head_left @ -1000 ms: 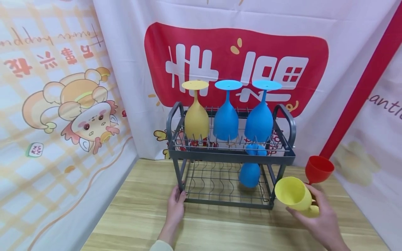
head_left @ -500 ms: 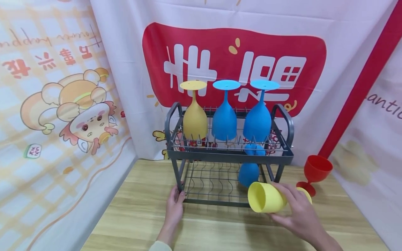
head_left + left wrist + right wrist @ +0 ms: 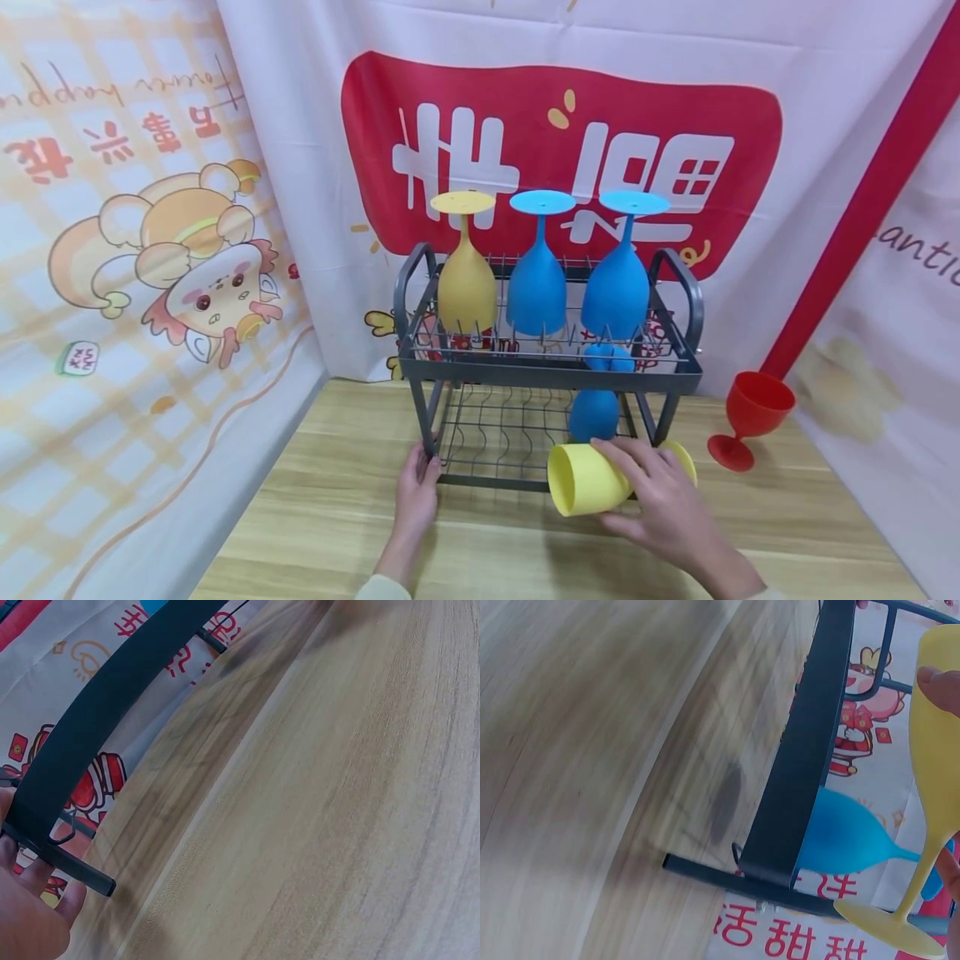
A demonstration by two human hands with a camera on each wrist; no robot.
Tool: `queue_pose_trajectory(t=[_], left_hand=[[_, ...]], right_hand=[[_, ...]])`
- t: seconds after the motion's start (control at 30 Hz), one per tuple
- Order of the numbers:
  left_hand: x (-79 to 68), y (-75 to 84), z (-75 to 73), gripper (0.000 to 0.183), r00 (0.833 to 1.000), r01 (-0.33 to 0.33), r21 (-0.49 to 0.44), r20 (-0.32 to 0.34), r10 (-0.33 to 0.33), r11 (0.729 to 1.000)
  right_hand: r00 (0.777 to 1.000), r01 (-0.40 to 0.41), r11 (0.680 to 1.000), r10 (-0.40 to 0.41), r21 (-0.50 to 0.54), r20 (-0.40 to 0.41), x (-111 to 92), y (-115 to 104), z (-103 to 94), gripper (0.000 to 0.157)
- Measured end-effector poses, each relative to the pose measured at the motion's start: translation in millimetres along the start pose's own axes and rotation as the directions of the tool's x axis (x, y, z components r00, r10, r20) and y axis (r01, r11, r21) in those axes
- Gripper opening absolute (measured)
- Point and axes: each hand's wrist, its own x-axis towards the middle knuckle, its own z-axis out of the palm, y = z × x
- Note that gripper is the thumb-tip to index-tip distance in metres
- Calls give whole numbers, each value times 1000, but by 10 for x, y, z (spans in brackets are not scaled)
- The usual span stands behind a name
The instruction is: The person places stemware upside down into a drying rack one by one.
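My right hand holds a yellow plastic goblet by its bowl and stem. The goblet lies sideways, mouth to the left, in front of the lower tier of a dark two-tier dish rack; its round foot shows in the right wrist view. With thumb and fingers, my left hand grips the rack's front left leg near the table. A blue goblet stands upside down on the lower tier, partly hidden by the upper tier. Upside down on the upper tier are a yellow goblet and two blue goblets.
A red goblet stands upright on the wooden table, right of the rack. Printed white cloth hangs behind and along both sides of the table. Handles rise at both ends of the rack.
My right hand has carried the yellow goblet leftward from beside the red goblet to the rack's front, turning its mouth to the left. My left hand keeps its grip on the rack's leg.
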Motion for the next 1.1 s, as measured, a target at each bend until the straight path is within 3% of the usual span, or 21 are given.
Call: queue_pose_trajectory(t=[0.33, 0.43, 0.5, 0.57, 0.67, 0.73, 0.83, 0.9, 1.0, 1.1], left_hand=[[-33, 17, 25, 51, 1000, -1, 27, -28, 2, 1000], [-80, 44, 34, 55, 998, 27, 43, -62, -24, 999], [-141, 79, 41, 55, 992, 22, 82, -122, -12, 996], [-220, 118, 52, 53, 976, -7, 117, -216, 32, 993], [-351, 180, 97, 45, 929, -103, 167, -337, 155, 981], [-427, 222, 143, 42, 902, -197, 183, -351, 251, 963], [-534, 313, 226, 42, 898, -305, 176, -272, 345, 936], [-610, 395, 282, 43, 915, -344, 145, -170, 366, 928], [-722, 529, 355, 52, 945, -328, 86, 13, 328, 941], [-798, 630, 408, 62, 940, -298, 48, 187, 284, 953]], right_hand=[[1000, -14, 1000, 14, 9, -17, 42, -68, 88, 104], [1000, -17, 1000, 17, 5, 0, 42, -75, 86, 104], [1000, -14, 1000, 14, 0, 9, 42, -79, 86, 104], [1000, -10, 1000, 10, -8, 24, 43, -87, 90, 104], [999, -17, 1000, 17, -10, 44, 42, -106, 95, 104], [998, -21, 1000, 22, -8, 54, 41, -128, 94, 104], [999, -3, 1000, 4, -19, 53, 47, -176, 90, 103], [999, 20, 1000, -19, -24, 47, 58, -230, 89, 101], [998, 61, 998, -60, -26, 33, 79, -303, 92, 96], [995, 92, 995, -91, -31, 29, 103, -358, 99, 93]])
